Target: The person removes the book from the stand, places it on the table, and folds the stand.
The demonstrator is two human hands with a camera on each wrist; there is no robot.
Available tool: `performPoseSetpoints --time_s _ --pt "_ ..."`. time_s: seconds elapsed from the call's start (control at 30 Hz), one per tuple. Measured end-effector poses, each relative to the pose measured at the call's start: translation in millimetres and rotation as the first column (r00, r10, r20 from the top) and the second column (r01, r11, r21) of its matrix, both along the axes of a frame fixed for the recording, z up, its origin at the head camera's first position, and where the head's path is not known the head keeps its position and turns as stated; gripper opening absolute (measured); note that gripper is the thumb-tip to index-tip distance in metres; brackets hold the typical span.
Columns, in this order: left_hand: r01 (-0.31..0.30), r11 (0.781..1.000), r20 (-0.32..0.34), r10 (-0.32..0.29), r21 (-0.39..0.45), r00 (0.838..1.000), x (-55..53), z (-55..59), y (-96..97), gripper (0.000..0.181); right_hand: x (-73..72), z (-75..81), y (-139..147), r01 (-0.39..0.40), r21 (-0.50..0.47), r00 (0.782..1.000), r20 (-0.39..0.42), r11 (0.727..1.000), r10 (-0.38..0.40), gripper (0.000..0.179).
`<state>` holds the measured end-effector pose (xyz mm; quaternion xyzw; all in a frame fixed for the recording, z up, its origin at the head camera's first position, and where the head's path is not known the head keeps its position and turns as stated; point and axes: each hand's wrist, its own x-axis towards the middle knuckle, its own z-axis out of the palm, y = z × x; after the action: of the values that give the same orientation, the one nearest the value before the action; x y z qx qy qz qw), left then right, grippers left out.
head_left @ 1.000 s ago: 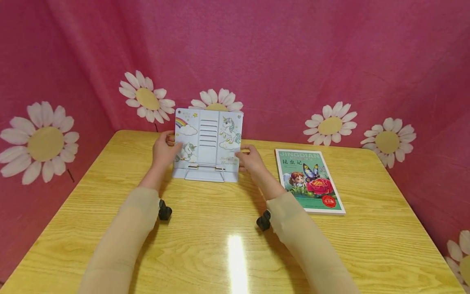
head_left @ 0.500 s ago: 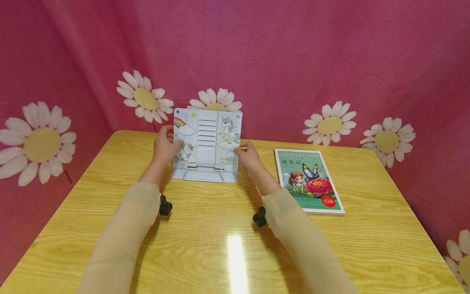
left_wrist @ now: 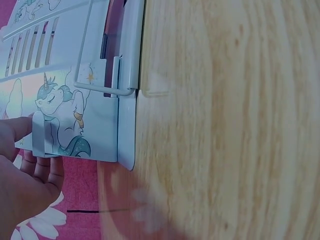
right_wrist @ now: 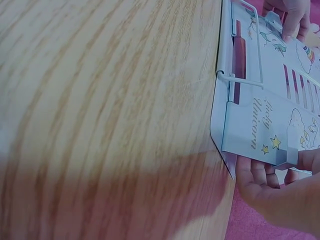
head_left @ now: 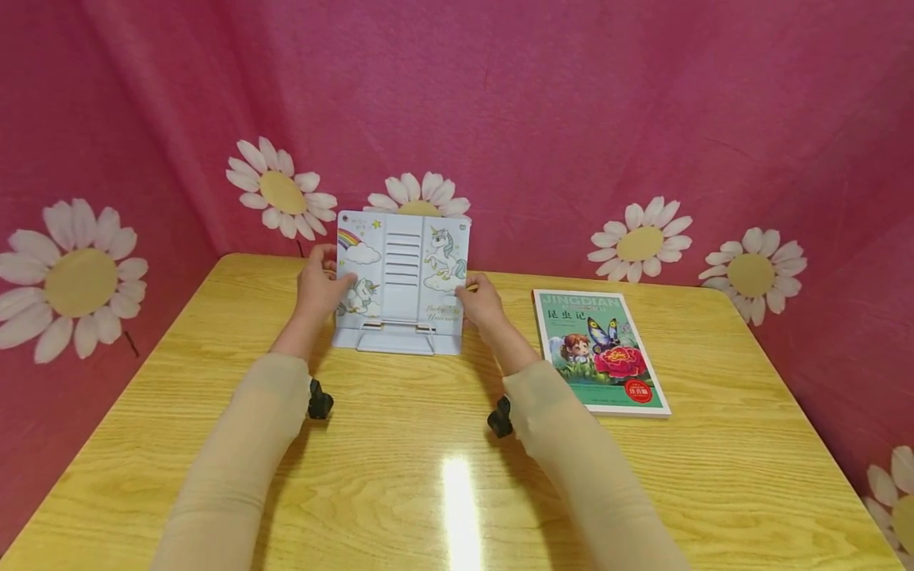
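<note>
A white metal book stand (head_left: 403,305) printed with unicorns stands upright toward the back of the table. Slots run down its middle, and a wire page bar (right_wrist: 245,80) crosses its lower front. At the stand's left edge my left hand (head_left: 317,292) grips it, thumb in front and the other fingers behind. On the opposite edge my right hand (head_left: 487,304) holds it the same way. In the left wrist view a small white clip (left_wrist: 39,134) sits beside the thumb; a matching side clip (right_wrist: 291,145) shows in the right wrist view. The stand's back is hidden.
A green children's book (head_left: 600,353) with a butterfly on its cover lies flat on the wooden table (head_left: 400,476), right of the stand. A pink curtain (head_left: 514,119) with daisies hangs close behind and at both sides.
Both hands keep their grip on the stand, which has shifted very slightly left in the view. My right forearm has drawn a little to the left.
</note>
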<state>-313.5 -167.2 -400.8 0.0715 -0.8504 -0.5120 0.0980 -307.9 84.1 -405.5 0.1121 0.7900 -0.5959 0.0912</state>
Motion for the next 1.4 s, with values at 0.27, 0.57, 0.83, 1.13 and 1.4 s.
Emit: performPoseSetpoints --time_s 0.27,0.57,0.83,1.13,1.4 --pt "0.002 1.000 0.001 -0.002 -0.011 1.000 -0.3 -0.3 -0.6 0.053 1.1 1.7 -0.7 -0.002 0.026 1.000 -0.010 1.000 0.002 0.016" --pt "-0.007 1.000 0.015 0.007 -0.012 1.000 1.3 2.8 -0.2 0.053 1.7 5.9 -0.3 -0.013 0.025 1.000 -0.017 1.000 0.014 0.014" --pt "-0.004 1.000 -0.004 0.004 -0.010 1.000 4.7 1.8 1.2 0.052 -1.4 3.9 3.6 -0.010 0.033 1.000 0.000 0.999 0.010 0.015" --pt "-0.003 1.000 -0.025 0.002 -0.009 1.000 8.5 0.9 5.8 0.051 -3.7 2.9 10.1 -0.012 0.044 1.000 -0.012 0.999 0.013 0.016" --pt "0.000 1.000 -0.032 -0.001 -0.021 0.999 10.5 -2.2 5.4 0.051 -3.0 1.6 13.2 -0.023 0.065 0.999 -0.021 0.998 0.024 0.018"
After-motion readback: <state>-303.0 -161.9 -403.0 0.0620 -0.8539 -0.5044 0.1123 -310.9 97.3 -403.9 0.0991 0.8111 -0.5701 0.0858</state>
